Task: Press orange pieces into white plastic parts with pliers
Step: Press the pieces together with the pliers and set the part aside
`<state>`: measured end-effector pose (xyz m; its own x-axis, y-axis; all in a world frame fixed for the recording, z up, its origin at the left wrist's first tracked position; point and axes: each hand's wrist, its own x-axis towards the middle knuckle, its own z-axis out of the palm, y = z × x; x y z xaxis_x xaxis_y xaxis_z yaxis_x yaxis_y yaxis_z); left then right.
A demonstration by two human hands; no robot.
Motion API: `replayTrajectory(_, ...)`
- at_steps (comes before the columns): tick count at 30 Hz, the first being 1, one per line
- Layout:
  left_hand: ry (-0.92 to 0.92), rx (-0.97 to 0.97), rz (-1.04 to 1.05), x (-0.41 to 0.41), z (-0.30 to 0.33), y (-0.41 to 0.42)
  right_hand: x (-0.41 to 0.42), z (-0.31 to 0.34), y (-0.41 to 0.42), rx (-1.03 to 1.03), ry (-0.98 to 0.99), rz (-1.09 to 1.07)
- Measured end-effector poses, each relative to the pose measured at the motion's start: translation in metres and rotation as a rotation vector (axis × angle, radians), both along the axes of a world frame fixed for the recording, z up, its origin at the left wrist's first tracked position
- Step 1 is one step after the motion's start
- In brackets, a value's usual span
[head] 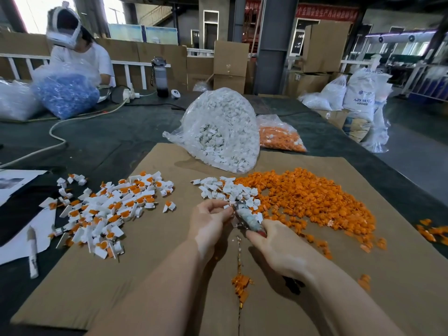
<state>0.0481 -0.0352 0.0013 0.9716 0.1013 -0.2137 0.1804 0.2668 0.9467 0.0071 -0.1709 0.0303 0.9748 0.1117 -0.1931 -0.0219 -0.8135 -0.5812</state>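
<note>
Right hand (274, 246) grips pliers (247, 218); left hand (208, 219) pinches a white part (234, 223) at their tip

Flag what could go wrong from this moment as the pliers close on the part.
1. The left hand pinches the small white part right at the tip of the pliers, so fingertips could get nipped.
2. The right hand works beside the loose orange pieces; a slip could scatter them off the cardboard.
</note>
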Motion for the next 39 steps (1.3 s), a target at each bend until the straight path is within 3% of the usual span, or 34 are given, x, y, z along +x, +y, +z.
replayTrajectory(6, -0.034, 0.003, 0.017, -0.002, -0.003, 0.002, 0.0, -0.004, -0.009, 0.065, -0.099, -0.099)
replayTrajectory(14, -0.279, 0.494, -0.054, -0.005, -0.011, 0.003, 0.02, -0.017, -0.039, -0.457, -0.429, -0.347)
replayTrajectory(23, -0.332, 0.64, -0.119, -0.004, -0.017, 0.002, 0.025, -0.034, -0.044, -0.746, -0.434, -0.35)
replayTrajectory(29, -0.362, 0.677, -0.142, -0.003, -0.017, 0.002, 0.013, -0.036, -0.002, -0.096, -0.808, 0.089)
replayTrajectory(35, -0.29, 0.561, -0.2, -0.008, -0.017, 0.006, 0.013, -0.046, 0.008, 0.059, -0.78, 0.031)
replayTrajectory(39, -0.363, 0.744, -0.25, -0.007, -0.018, 0.005, 0.013, -0.049, 0.008, 0.105, -0.783, -0.007)
